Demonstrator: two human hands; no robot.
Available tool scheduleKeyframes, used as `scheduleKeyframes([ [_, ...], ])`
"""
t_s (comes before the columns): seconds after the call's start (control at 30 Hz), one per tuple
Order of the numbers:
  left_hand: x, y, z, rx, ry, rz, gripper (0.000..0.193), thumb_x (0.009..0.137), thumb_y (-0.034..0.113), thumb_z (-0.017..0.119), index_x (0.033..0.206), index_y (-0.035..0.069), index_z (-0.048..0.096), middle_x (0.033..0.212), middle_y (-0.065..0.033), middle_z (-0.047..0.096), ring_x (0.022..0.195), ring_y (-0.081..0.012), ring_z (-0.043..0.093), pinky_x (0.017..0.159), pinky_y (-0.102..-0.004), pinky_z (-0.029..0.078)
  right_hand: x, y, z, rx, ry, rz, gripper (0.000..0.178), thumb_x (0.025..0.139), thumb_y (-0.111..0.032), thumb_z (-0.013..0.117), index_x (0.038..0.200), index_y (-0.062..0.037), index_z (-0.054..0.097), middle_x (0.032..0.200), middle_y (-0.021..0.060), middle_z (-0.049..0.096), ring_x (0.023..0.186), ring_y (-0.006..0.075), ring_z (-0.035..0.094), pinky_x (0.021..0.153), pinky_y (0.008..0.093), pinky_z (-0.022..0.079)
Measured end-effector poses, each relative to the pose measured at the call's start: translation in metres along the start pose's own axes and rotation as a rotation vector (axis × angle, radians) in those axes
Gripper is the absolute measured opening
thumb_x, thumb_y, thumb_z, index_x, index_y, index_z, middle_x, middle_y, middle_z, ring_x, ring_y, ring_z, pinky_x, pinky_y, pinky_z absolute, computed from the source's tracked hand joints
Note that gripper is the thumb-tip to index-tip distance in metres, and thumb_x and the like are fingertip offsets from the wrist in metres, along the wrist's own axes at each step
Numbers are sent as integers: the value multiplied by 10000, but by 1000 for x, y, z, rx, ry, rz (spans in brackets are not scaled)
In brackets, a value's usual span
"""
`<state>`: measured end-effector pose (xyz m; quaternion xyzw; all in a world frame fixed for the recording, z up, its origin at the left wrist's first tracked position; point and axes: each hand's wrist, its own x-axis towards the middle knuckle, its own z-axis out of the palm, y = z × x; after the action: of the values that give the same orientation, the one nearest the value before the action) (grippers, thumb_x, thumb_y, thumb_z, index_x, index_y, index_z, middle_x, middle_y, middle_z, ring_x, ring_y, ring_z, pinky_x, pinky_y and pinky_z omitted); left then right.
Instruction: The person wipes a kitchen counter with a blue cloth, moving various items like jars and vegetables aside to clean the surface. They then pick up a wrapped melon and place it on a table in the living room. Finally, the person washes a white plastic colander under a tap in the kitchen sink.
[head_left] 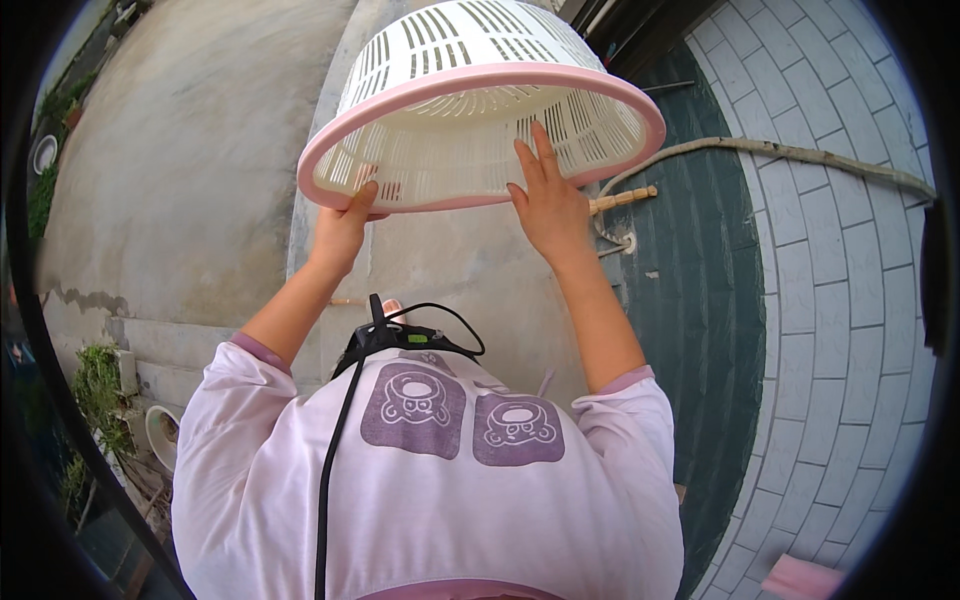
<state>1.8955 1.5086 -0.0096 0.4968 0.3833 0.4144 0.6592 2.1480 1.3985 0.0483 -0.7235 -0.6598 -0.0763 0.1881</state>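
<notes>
A large white plastic laundry basket with slotted walls and a pink rim (490, 75) is held up in front of me, tipped so that its mouth faces me. My left hand (343, 232) is closed on the near left part of the rim, thumb on the inner side and the other fingers behind the wall. Over the near right part of the rim, my right hand (553, 207) reaches into the mouth with its fingers stretched out and spread along the inner wall. Whether those fingertips press on the wall cannot be told. Nothing shows inside the basket.
Concrete ground (190, 150) spreads to the left. On the right lie a dark green strip (700, 300), a pale hose (800, 153) and a grey tiled surface (820, 300). A black cord (340, 440) runs down my shirt. Plants (98, 390) stand at far left.
</notes>
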Motion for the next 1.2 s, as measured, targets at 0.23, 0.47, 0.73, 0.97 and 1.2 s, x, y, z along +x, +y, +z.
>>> scheduleKeyframes([
  [0.23, 96, 20, 5, 86, -46, 80, 433, 919, 264, 601, 1248, 5, 490, 1155, -110, 583, 992, -221, 612, 811, -358, 554, 94, 34, 23, -213, -245, 37, 456, 825, -213, 648, 1239, -86, 508, 1429, 109, 395, 895, 284, 637, 719, 407, 521],
  [0.47, 164, 9, 3, 134, 84, 172, 424, 930, 266, 585, 1243, -1, 486, 1164, -110, 576, 1023, -216, 597, 815, -355, 553, 131, 82, 72, 443, -244, -78, 348, 859, -243, 633, 1160, -72, 595, 1258, 100, 569, 1112, 273, 557, 935, 402, 430],
  [0.73, 224, 22, 16, 162, 416, 213, 399, 940, 248, 568, 1238, -6, 489, 1130, -105, 595, 970, -208, 620, 832, -347, 540, 230, 151, 105, 1341, -531, 319, 365, 908, -246, 611, 1169, 10, 591, 1096, 92, 651, 970, 160, 609, 916, 291, 432],
  [0.97, 226, 23, -12, 136, 752, 249, 381, 924, 240, 595, 1222, 17, 515, 1118, -96, 605, 956, -206, 634, 805, -343, 546, 346, 198, 80, 1681, -424, -115, 392, 954, -296, 519, 1195, 9, 570, 1114, 166, 642, 978, 220, 625, 889, 326, 469],
  [1.2, 217, 11, -67, 114, 848, 239, 398, 926, 214, 591, 1255, 18, 481, 1146, -92, 590, 989, -207, 623, 819, -345, 548, 314, 163, 282, 160, -1001, -107, 510, 836, -421, 632, 1216, -85, 576, 1186, 116, 616, 1065, 261, 595, 945, 439, 421],
])
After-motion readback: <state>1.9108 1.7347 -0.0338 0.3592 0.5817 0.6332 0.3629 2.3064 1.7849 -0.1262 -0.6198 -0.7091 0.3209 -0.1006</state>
